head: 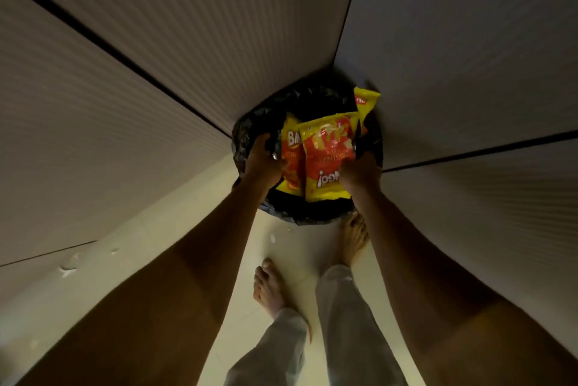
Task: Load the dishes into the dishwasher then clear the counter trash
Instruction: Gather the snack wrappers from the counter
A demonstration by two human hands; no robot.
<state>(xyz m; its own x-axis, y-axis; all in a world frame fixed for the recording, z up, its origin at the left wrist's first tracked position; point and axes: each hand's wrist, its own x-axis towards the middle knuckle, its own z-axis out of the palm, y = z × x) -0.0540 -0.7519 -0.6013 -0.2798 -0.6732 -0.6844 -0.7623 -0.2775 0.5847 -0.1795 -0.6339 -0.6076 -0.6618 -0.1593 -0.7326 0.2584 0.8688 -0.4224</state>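
Yellow-and-red snack packets (292, 148) lie across the mouth of the bin (375, 138), between our hands, long sides running away from us toward the cupboard corner. Our right hand (359, 171) grasps the front packet (328, 160) by its near corner. Our left hand (264, 160) curls its fingers over the black bin bag (247, 138). We judge a downward push comes next.

My right hand (359, 173) grips the front yellow-and-red foil snack packet (328, 151), its fingertips lost behind the foil. That packet covers much of a second yellow-and-red packet (291, 151). Whether my left hand (261, 160) pinches that one or the black plastic bin liner (312, 97), I cannot tell. A third packet (366, 101) shows only one corner. The bin's inside is hidden.
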